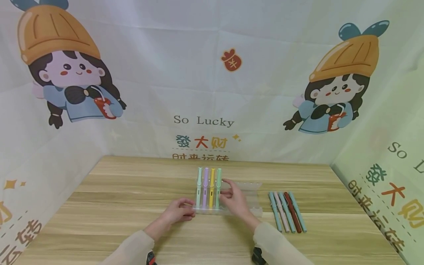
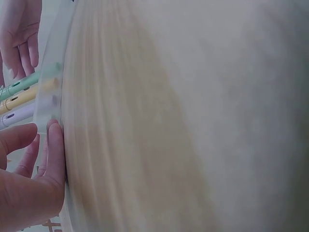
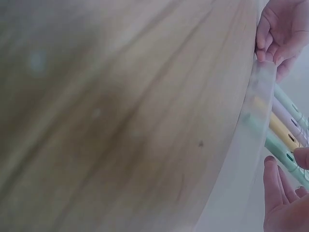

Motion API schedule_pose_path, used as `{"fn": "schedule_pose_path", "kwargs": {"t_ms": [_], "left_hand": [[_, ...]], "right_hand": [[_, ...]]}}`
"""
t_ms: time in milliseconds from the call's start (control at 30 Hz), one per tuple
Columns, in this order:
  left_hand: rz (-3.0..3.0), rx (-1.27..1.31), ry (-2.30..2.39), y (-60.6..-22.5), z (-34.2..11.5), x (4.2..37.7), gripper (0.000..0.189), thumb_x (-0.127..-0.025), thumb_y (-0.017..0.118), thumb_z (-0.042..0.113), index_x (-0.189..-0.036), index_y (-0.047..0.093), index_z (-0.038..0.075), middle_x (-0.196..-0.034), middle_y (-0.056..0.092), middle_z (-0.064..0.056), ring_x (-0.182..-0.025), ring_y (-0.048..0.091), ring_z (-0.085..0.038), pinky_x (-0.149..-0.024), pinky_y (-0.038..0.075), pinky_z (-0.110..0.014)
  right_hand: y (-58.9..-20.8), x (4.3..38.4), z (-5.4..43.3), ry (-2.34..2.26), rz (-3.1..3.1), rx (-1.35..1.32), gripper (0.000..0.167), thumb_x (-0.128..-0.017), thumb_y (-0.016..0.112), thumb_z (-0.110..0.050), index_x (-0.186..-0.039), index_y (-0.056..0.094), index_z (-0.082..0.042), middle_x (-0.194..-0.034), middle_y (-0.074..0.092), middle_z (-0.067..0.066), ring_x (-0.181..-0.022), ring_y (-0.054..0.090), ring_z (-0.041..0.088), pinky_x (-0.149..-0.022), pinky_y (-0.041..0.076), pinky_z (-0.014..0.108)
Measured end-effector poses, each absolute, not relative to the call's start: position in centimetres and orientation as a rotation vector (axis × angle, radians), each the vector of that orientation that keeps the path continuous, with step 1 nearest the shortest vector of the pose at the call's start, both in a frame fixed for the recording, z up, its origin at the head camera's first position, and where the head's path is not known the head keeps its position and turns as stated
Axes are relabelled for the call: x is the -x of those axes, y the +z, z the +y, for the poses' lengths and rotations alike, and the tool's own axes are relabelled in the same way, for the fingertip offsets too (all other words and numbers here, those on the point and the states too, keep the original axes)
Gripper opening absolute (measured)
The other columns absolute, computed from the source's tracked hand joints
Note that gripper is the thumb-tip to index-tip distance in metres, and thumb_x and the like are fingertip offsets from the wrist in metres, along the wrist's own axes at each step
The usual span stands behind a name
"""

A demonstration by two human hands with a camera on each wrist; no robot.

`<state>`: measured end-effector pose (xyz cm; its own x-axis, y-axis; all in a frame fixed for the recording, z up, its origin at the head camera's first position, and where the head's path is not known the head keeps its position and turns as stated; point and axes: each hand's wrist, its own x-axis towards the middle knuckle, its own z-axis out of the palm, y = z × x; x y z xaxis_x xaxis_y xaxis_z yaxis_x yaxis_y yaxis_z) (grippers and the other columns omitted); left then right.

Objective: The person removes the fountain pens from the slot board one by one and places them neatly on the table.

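A clear plastic pen rack (image 1: pixel 245 211) stands on the table. Side by side in it lie a pale mint pen (image 1: pixel 198 197), a lilac pen (image 1: pixel 204 195), a yellow pen (image 1: pixel 211 193) and a green pen (image 1: pixel 218 191). My left hand (image 1: pixel 179 211) pinches the rack's left end between thumb and fingers, seen close in the left wrist view. Beside the green pen is my right hand (image 1: pixel 234 198), over the rack. In the right wrist view its thumb and fingers are spread apart near that pen, with nothing gripped between them.
Right of the rack, several more pens lie in a row on the wooden table (image 1: pixel 132 191): blue-green pens (image 1: pixel 297 211), a pale pink pen (image 1: pixel 281 212) and a dark red pen (image 1: pixel 293 212). A printed cloth (image 1: pixel 149 73) hangs behind the table and along its sides.
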<state>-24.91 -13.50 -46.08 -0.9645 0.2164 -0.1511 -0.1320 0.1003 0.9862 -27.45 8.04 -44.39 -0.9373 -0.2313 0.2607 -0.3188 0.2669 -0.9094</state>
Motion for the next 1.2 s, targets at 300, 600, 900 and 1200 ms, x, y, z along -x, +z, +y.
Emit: {"fn": "schedule_pose_path", "kwargs": {"t_ms": [300,600,900,1200], "left_hand": [[2.133,-0.093,1.939,-46.1,-13.5,24.8,0.027,-0.085,0.052,-0.003,-0.108,0.045,-0.014,-0.08,0.059,-0.012,-0.074,0.058,-0.018,-0.068,0.052,-0.032],[2.133,-0.08,1.933,-46.2,-13.5,25.0,0.027,-0.084,0.053,-0.003,-0.108,0.045,-0.013,-0.082,0.059,-0.013,-0.074,0.058,-0.018,-0.068,0.052,-0.032],[2.122,-0.099,1.936,-46.5,-13.6,25.1,0.027,-0.084,0.052,-0.003,-0.108,0.046,-0.013,-0.08,0.059,-0.011,-0.073,0.059,-0.017,-0.067,0.052,-0.029],[2.124,-0.1,1.932,-46.4,-13.6,25.1,0.028,-0.084,0.053,-0.003,-0.109,0.044,-0.013,-0.081,0.059,-0.012,-0.074,0.058,-0.017,-0.068,0.052,-0.031]], "right_hand": [[-44.5,27.8,7.6,1.729,-2.485,-0.497,0.059,-0.077,0.057,0.008,-0.13,0.034,0.0,-0.093,0.059,0.019,-0.083,0.059,0.026,-0.068,0.051,0.027],[-44.6,27.9,7.3,1.701,-2.48,-0.506,0.06,-0.075,0.056,0.01,-0.129,0.034,0.003,-0.088,0.06,0.018,-0.078,0.059,0.026,-0.065,0.051,0.027],[-44.6,28.0,7.1,1.662,-2.482,-0.473,0.058,-0.074,0.057,0.01,-0.128,0.036,0.0,-0.084,0.06,0.015,-0.075,0.058,0.023,-0.064,0.051,0.027],[-43.6,28.2,7.3,1.67,-2.444,-0.46,0.057,-0.076,0.056,0.009,-0.128,0.037,-0.003,-0.084,0.059,0.014,-0.077,0.057,0.025,-0.068,0.05,0.028]]}}
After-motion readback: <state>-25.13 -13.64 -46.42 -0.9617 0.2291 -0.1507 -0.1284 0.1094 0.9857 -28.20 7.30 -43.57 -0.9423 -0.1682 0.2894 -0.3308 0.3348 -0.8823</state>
